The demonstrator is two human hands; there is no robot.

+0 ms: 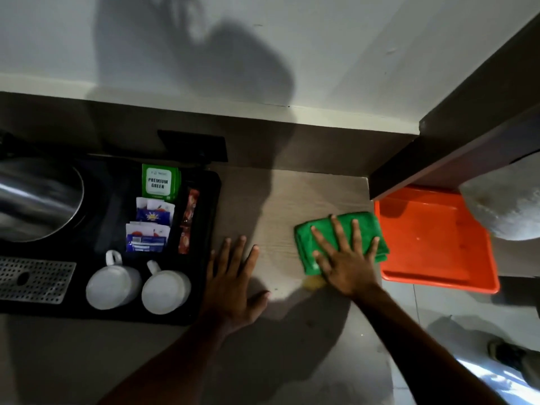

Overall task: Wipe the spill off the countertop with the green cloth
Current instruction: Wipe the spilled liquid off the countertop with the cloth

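The desk carries the folded cloth near its right edge, long axis running left to right. The right hand lies flat on it, fingers spread, pressing rather than gripping. The left hand rests open on bare desk. The yellowish spill sits just below the cloth's near edge, toward the right wrist, so the wipe probably pulls back.

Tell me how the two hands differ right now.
The right hand lies flat on the folded green cloth, while the left hand lies on the bare countertop. The right hand sits near the orange tray; the left hand sits beside the black tray. Both are open, palm down, fingers spread.
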